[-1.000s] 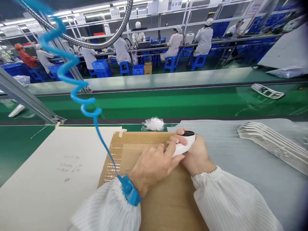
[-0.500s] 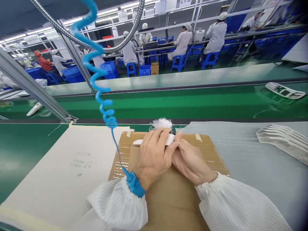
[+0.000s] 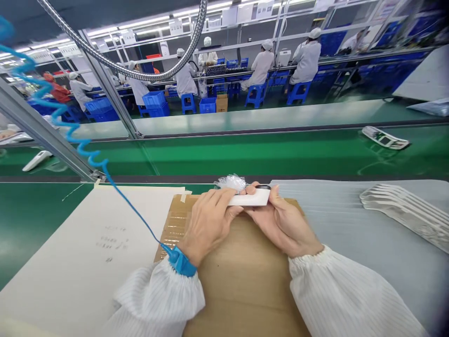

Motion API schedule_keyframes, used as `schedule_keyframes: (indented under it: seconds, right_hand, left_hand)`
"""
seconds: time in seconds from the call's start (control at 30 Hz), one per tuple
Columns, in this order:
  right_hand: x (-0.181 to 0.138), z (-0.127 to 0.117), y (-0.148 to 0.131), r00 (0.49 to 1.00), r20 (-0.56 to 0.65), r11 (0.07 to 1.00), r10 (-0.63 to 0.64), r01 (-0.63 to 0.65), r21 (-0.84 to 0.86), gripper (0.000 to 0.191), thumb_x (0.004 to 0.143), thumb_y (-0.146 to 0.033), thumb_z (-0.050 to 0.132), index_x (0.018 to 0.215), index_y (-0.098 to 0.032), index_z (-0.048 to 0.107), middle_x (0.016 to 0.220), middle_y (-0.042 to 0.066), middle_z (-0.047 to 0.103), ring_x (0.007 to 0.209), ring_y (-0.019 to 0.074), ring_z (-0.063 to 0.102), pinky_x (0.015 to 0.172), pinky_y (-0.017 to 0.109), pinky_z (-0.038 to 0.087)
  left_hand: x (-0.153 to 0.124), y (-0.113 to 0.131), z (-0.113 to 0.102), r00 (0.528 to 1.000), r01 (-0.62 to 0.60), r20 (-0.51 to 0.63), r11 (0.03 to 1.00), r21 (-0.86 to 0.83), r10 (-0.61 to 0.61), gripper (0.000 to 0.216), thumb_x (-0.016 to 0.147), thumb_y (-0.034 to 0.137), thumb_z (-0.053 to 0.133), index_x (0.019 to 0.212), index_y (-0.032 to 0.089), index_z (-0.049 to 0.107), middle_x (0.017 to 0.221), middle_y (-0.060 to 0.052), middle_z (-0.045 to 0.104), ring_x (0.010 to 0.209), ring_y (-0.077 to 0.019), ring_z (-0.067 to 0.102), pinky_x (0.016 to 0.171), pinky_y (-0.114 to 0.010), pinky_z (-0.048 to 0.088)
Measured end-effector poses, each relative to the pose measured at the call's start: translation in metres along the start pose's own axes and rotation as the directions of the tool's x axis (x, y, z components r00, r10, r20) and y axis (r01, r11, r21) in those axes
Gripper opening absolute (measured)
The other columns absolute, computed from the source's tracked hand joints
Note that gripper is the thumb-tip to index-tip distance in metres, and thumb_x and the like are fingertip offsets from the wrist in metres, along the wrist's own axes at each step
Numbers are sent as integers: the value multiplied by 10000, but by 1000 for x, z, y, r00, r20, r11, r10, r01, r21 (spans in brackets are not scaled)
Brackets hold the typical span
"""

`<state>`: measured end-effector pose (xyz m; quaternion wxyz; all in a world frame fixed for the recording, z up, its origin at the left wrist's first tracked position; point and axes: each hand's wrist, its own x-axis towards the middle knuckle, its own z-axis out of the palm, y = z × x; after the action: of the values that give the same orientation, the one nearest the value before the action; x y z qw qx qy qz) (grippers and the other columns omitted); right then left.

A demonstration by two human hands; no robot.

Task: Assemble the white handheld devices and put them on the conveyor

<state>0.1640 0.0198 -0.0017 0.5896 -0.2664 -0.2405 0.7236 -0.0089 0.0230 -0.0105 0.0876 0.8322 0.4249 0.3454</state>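
Observation:
Between my two hands is a long white plastic housing (image 3: 249, 198) with a black part at its far right end. My left hand (image 3: 210, 215) wraps round its left portion, fingers on top and thumb on the near side. The right end is gripped by my right hand (image 3: 284, 220), thumb at the end and fingers behind and beneath. A blue wrist strap (image 3: 182, 262) with a coiled cord circles my left wrist. Under the hands lies a brown cardboard sheet (image 3: 242, 281). Just beyond them sits a crumpled clear plastic bag (image 3: 231, 182).
A stack of white curved shells (image 3: 403, 213) rests on grey foam sheeting (image 3: 336, 224) at right. White paper (image 3: 115, 262) covers the left. A green conveyor (image 3: 245, 157) carries a white casing (image 3: 385, 137) and another white piece (image 3: 37, 160). Several co-workers sit beyond.
The housing has shifted right and turned, showing a wider white face. My left hand has slid left, and my right hand has opened its grip around the end. The coiled cord has swung left.

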Motion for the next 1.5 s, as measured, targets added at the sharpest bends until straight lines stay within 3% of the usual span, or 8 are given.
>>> schedule_keyframes:
  seconds: [0.13,0.37,0.6,0.7,0.97,1.23,1.37,1.5]
  right_hand:
    - [1,0,1,999,-53,999,-4,2,-38,267,948,-460,660,930,-202,726,1027,55,704,1187,224,626,1175,388,428]
    - [-1,6,13,995,58,974,-85,96,-204,195,841,-428,806,871,-248,736,1193,42,739,1320,266,573,1191,460,394]
    - [4,-4,16,988,-146,981,-45,17,-193,274,809,-410,841,1004,-240,754,1275,64,729,1061,193,704,1038,357,555]
    - [7,-12,18,963,-268,981,-35,-18,-192,233,784,-267,866,985,-202,769,1278,88,732,925,142,708,877,235,610]
    - [10,-20,20,979,-202,979,-22,-19,-201,189,797,-200,838,977,-206,782,1273,74,735,824,111,666,749,172,615]
    - [8,-16,18,974,-227,986,-5,-33,-166,209,819,-166,807,1020,-208,769,1325,73,711,911,134,684,771,177,616]
    - [8,-15,17,974,-227,987,1,-37,-156,211,824,-144,791,1026,-199,761,1320,75,708,895,126,681,766,172,608]
    - [10,-15,15,968,-252,992,6,-38,-121,184,795,-101,788,954,-188,763,1205,74,739,804,106,658,712,166,602]
  left_hand:
    - [4,0,-3,953,302,97,934,-193,-288,440,1056,433,362,874,196,685,808,-42,711,726,-171,595,676,-305,431]
    - [14,1,-6,590,776,533,243,-582,-607,413,996,523,417,742,204,485,519,41,500,343,-60,295,372,-212,183]
    - [19,-3,-17,730,535,419,71,-842,-539,207,993,416,487,1023,212,499,727,20,604,406,-38,393,392,-165,227]
    - [20,-25,-25,723,389,150,219,-895,-674,210,947,275,555,1139,238,481,1002,-34,672,586,-61,561,520,-178,402]
    - [65,-127,-54,512,814,-110,522,-254,-852,215,839,69,548,993,140,679,911,-119,691,670,-163,620,628,-284,472]
    - [124,-121,-57,719,693,-33,720,-41,-694,267,800,108,651,1045,170,738,1162,-147,730,1131,-303,651,970,-403,497]
    - [115,-67,-25,887,379,346,911,-162,-307,173,856,301,681,970,216,779,1035,-28,768,987,-192,676,923,-282,515]
    - [93,-42,7,885,368,337,926,-83,-321,97,732,209,776,828,193,780,1001,-57,742,929,-220,658,891,-330,524]
